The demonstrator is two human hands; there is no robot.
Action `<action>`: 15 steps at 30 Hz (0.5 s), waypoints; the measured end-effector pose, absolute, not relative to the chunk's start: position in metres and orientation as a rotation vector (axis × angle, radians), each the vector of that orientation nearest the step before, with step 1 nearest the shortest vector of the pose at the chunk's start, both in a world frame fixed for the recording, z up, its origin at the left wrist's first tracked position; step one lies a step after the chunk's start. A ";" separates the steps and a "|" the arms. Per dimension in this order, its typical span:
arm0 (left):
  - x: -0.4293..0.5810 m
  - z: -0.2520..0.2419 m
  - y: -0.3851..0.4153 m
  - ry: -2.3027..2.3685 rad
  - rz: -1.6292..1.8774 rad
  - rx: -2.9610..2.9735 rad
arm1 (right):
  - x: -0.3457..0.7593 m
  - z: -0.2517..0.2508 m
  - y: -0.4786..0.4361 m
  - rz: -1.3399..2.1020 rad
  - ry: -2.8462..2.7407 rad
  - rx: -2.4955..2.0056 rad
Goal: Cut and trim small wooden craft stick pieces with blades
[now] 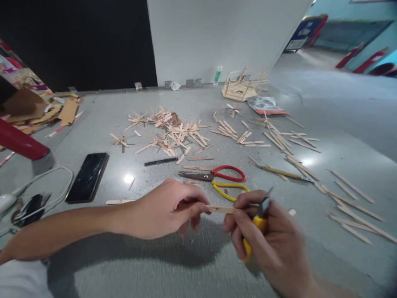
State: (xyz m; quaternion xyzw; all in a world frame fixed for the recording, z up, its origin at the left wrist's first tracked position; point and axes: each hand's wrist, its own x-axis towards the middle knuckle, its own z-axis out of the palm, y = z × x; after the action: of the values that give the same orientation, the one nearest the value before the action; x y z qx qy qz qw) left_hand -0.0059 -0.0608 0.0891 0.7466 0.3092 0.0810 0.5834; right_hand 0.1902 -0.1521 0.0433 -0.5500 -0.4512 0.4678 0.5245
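A short wooden craft stick point(221, 209) spans the gap between my two hands, above the near part of the grey table. My left hand point(167, 209) pinches its left end between thumb and fingertips. Thumb and forefinger of my right hand point(269, 236) grip its other end. Tucked in that same right hand is a yellow-handled craft knife point(259, 223), its blade pointing up and away from the stick. Just beyond my hands lie scissors point(214, 176) with one red and one yellow handle loop, blades to the left.
Many loose craft sticks point(182, 132) are heaped mid-table, with others strewn rightward. A phone point(87, 178) and cable point(70, 174) lie left. A black pen point(160, 162) and a thin brown-handled tool point(287, 174) rest nearby. A stick-built frame point(243, 89) stands at the back.
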 end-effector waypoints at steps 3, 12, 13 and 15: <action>-0.007 0.088 -0.060 0.758 0.247 1.810 | 0.198 0.041 -0.149 1.267 -1.141 -1.157; -0.014 0.092 -0.056 0.737 0.530 2.356 | 0.208 0.056 -0.142 1.560 -1.310 -1.308; -0.015 0.092 -0.056 0.722 0.525 2.376 | 0.210 0.054 -0.142 1.599 -1.365 -1.287; -0.015 0.090 -0.056 0.706 0.490 2.388 | 0.214 0.050 -0.141 1.672 -1.462 -1.254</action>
State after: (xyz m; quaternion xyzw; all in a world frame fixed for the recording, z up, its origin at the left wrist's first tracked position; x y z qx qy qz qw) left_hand -0.0149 -0.0556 0.0900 0.8984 0.2656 0.1843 0.2971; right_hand 0.2141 -0.1407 0.0496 -0.4702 -0.5485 0.6271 0.2913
